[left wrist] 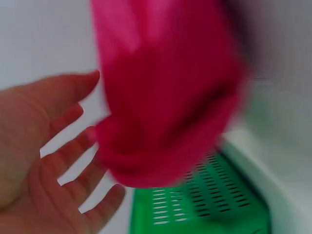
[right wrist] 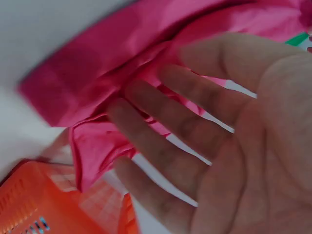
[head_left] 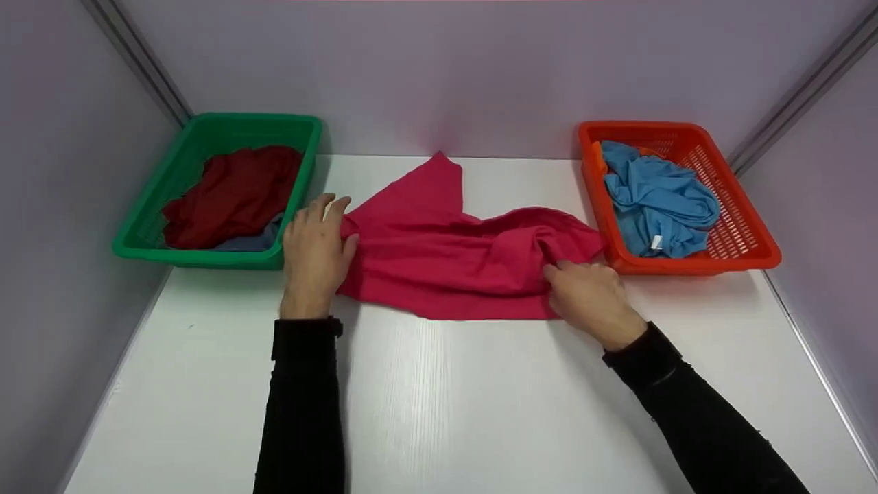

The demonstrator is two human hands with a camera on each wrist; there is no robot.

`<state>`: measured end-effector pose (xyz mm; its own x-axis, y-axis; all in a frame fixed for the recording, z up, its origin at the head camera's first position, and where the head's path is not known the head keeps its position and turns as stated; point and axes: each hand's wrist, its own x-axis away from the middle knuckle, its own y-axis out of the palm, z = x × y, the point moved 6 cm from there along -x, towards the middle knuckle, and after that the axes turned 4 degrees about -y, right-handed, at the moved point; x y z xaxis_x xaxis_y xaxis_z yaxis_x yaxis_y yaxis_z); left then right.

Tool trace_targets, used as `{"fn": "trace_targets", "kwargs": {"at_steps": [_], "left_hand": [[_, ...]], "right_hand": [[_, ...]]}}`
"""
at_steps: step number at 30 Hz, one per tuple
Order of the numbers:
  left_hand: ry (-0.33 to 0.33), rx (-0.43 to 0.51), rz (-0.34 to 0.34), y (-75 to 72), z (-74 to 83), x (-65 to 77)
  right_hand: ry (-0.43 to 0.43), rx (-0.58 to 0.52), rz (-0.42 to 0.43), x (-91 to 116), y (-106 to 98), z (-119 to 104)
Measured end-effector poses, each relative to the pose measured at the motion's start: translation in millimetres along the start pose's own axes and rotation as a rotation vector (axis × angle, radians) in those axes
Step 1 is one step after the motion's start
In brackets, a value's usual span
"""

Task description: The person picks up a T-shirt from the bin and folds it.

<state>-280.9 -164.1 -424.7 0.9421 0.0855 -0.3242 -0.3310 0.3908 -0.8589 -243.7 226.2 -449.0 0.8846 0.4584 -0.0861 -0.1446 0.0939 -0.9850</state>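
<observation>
A crumpled pink garment (head_left: 439, 254) lies across the white table, one pointed flap sticking up toward the back wall. At its left end is my left hand (head_left: 315, 250), thumb and fingers spread. The left wrist view shows the cloth (left wrist: 161, 107) hanging blurred beside the fingertips, not gripped. My right hand (head_left: 590, 298) is at the garment's right end, where the fabric bunches into a raised fold. In the right wrist view its fairly straight fingers (right wrist: 165, 141) touch the pink cloth (right wrist: 97, 92); the thumb lies along the cloth too.
To the left stands a green basket (head_left: 185, 258) with a dark red cloth (head_left: 236, 195) and a grey-blue one inside. An orange-red basket (head_left: 741, 226) at the right holds a light blue garment (head_left: 662, 199) with a white tag. Walls enclose the back and sides.
</observation>
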Motion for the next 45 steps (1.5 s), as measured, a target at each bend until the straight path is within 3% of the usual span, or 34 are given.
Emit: {"fn": "trace_targets", "kwargs": {"at_steps": [3,6,10,14,16,19,24,27,32,38,41,45], "left_hand": [[0.085,-0.027,-0.062,-2.4,15.3,3.5],[0.203,-0.071,-0.167,3.2,34.7,11.4],[0.392,-0.139,-0.351,23.7,59.5,29.2],[0.533,-0.224,-0.480,44.6,67.2,46.8],[0.585,-0.281,-0.488,51.6,65.0,51.5],[0.656,-0.334,-0.443,58.6,60.4,53.0],[0.774,-0.367,-0.328,65.8,56.6,52.1],[0.771,-0.337,-0.325,64.3,55.7,48.2],[0.628,-0.208,-0.357,45.4,56.4,31.6],[0.534,-0.140,-0.313,20.4,60.8,14.7],[0.502,-0.110,-0.310,14.4,60.2,10.3],[0.488,-0.159,-0.311,9.1,55.9,6.0]], "right_hand": [[-0.024,-0.029,0.025,-7.5,-0.5,-6.4],[-0.051,-0.054,0.013,-13.8,3.0,-12.0],[-0.114,-0.097,-0.025,-19.1,10.5,-15.0],[-0.157,-0.163,-0.102,-21.8,22.1,-12.8],[-0.162,-0.202,-0.144,-22.1,28.0,-11.2],[-0.153,-0.241,-0.194,-22.1,35.3,-9.2],[-0.177,-0.211,-0.161,-24.5,35.9,-10.6],[-0.195,-0.141,-0.085,-27.9,29.2,-15.4],[-0.229,-0.098,0.045,-31.3,14.5,-33.0],[-0.287,-0.081,0.040,-28.1,14.7,-55.7],[-0.231,-0.046,0.056,-29.7,15.8,-52.4],[-0.066,-0.084,0.066,-34.7,2.7,-29.0]]}}
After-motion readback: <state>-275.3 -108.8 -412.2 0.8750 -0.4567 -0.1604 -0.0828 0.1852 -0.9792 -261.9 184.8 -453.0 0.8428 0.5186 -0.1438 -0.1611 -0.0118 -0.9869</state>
